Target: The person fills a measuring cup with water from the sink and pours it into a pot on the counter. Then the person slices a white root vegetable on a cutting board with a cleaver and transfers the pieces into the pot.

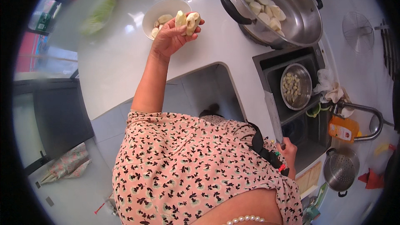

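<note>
My left hand [176, 34] is raised over the white counter, beside a white bowl [148, 17]. It holds peeled pale vegetable pieces [192, 23], one with a brownish hollow on its surface. More pale pieces [164, 18] lie in the bowl, partly hidden behind my hand. My right hand [288, 151] is low at the sink's near edge, closed around the handle of a knife. The broad knife blade [272, 114] points away from me along the sink rim. A large steel pot [300, 15] at the back right contains pale cut pieces [265, 9].
In the dark sink [270, 72] sits a steel bowl [307, 84] with small pale pieces. Beyond are a curved faucet [379, 115], an orange soap bottle [339, 128] and a steel colander [340, 168]. A leafy green vegetable [100, 14] lies left on the counter [109, 78], which has a cut-out.
</note>
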`<state>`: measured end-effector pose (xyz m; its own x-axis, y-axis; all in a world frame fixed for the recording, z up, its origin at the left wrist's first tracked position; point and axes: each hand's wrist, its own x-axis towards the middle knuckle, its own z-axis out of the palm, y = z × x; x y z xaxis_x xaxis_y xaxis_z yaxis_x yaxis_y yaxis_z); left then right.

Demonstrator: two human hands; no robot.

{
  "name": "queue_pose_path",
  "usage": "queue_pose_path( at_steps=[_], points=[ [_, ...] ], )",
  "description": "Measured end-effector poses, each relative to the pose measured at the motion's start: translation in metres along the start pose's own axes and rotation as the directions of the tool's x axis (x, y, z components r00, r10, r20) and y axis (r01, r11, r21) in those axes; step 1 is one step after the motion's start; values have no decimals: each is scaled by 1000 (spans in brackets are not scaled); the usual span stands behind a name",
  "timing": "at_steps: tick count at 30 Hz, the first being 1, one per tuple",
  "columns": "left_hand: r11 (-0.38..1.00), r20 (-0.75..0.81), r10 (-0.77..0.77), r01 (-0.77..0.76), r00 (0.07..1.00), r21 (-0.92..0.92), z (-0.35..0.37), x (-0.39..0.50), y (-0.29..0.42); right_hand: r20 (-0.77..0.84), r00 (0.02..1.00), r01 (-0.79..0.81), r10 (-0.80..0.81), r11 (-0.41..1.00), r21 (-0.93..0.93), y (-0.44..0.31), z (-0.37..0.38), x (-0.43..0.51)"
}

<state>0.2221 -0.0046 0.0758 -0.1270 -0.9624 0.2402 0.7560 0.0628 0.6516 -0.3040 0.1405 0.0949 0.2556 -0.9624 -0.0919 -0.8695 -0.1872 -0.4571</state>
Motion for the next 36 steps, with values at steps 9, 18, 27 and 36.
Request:
queue_pose_path(
  at_steps=[9,18,27,36],
  points=[
    [944,48,-312,315,949,-101,50,-24,-84,6,1000,2,-2,1000,-24,-3,6,-1],
    [749,77,-610,606,789,-268,103,-41,-184,-58,986,-150,155,985,82,-14,14,-30],
    [673,0,-717,692,697,-259,118,-2,-207,-249,937,-217,246,966,141,-37,13,-51],
    [699,89,-617,597,781,-394,118,5,-240,-221,963,119,-156,978,-173,-73,2,10]
  ],
)
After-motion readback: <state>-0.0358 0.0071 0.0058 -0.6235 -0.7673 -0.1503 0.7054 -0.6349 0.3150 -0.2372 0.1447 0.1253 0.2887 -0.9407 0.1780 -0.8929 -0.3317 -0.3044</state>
